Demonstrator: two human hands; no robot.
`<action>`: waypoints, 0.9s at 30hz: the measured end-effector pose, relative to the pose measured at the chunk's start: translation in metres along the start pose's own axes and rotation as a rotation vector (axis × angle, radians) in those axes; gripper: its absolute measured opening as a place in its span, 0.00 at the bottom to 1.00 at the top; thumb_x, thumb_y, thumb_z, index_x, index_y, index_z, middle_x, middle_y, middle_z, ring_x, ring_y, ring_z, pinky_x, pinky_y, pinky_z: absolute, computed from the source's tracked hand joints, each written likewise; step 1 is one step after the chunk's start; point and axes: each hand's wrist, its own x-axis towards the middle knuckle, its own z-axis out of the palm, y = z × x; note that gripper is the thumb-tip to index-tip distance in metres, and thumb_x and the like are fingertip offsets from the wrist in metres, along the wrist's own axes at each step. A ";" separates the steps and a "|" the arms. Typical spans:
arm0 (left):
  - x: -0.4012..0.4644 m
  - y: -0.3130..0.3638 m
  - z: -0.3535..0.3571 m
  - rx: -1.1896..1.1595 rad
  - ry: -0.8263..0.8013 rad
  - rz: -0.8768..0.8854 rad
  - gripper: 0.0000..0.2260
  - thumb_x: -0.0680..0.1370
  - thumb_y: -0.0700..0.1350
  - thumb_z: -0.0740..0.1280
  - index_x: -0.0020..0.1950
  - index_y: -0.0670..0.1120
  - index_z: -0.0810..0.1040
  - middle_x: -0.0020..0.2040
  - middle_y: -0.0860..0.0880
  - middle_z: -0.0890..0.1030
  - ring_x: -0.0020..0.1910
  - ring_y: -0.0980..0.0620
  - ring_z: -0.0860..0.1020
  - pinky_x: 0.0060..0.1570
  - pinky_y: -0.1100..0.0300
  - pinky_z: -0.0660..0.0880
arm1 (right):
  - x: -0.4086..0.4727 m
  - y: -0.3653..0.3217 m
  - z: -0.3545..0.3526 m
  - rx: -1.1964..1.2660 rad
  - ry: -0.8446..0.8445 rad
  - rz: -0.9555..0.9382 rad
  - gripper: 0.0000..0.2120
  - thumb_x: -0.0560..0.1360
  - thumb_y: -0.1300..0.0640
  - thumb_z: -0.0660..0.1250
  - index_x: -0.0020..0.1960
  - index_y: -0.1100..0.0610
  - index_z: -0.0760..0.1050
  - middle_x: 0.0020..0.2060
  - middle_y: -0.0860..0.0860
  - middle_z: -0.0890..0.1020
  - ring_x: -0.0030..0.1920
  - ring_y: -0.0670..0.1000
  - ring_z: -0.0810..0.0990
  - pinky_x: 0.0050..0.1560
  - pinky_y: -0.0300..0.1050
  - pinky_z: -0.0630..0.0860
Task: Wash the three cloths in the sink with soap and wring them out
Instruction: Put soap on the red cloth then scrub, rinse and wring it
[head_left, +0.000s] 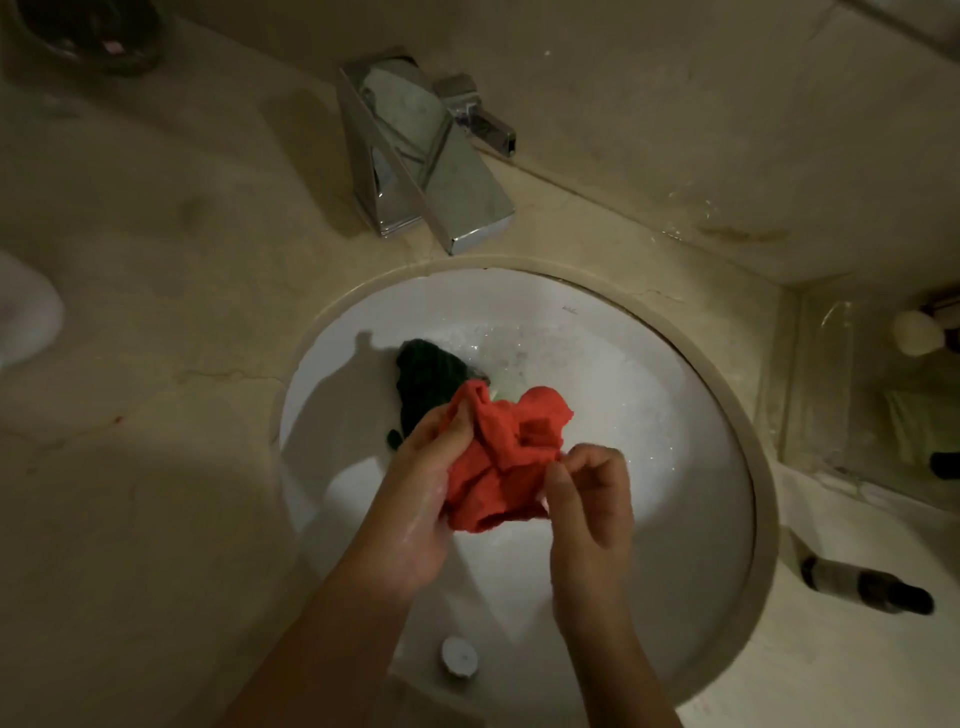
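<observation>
Your left hand (415, 499) was wrapped around the left side of the red cloth (501, 457), fingers curled up over its bunched edge, with suds shining on the skin of the palm and wrist. Your right hand (587, 504) met the same cloth from the right, thumb and fingertips pinching its lower right edge while the other fingers curled in behind. The red cloth hung crumpled between your two hands, held up above the basin of the sink (675, 415) and not lying in it. Just behind it, partly hidden by the red folds and by your left fingers, a dark green cloth (426, 379) lay heaped against the back left slope of the basin, and a sliver of a pale cloth (506, 391) showed right beside it; you could not tell more of it than that. Foam and droplets (519, 343) speckled the white bowl behind the cloths. A small white round cap (459, 657) sat at the near rim. The chrome tap (431, 171) stood on the worktop (156, 312) behind the sink, its spout reaching toward the bowl. To the right, well apart from your hands, a dark bottle (867, 584) lay on its side on the worktop.
</observation>
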 end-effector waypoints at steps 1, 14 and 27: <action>-0.001 -0.001 0.002 0.007 0.024 0.014 0.26 0.70 0.60 0.67 0.64 0.48 0.77 0.58 0.44 0.83 0.57 0.43 0.81 0.60 0.43 0.75 | 0.000 -0.003 0.002 -0.048 -0.012 -0.020 0.08 0.70 0.45 0.65 0.48 0.43 0.69 0.46 0.40 0.76 0.48 0.46 0.78 0.47 0.47 0.78; 0.008 -0.015 0.020 0.634 0.386 0.598 0.17 0.80 0.49 0.61 0.32 0.48 0.76 0.29 0.51 0.78 0.27 0.57 0.76 0.27 0.68 0.71 | 0.032 -0.021 0.053 0.073 0.066 0.359 0.16 0.81 0.58 0.59 0.37 0.64 0.70 0.29 0.56 0.72 0.32 0.54 0.71 0.32 0.46 0.71; 0.007 -0.010 0.008 0.096 0.145 0.260 0.26 0.67 0.57 0.74 0.64 0.61 0.72 0.63 0.54 0.75 0.61 0.50 0.77 0.59 0.53 0.77 | 0.047 -0.014 0.037 0.607 0.164 0.735 0.15 0.79 0.58 0.59 0.63 0.61 0.75 0.55 0.59 0.81 0.56 0.58 0.80 0.60 0.56 0.77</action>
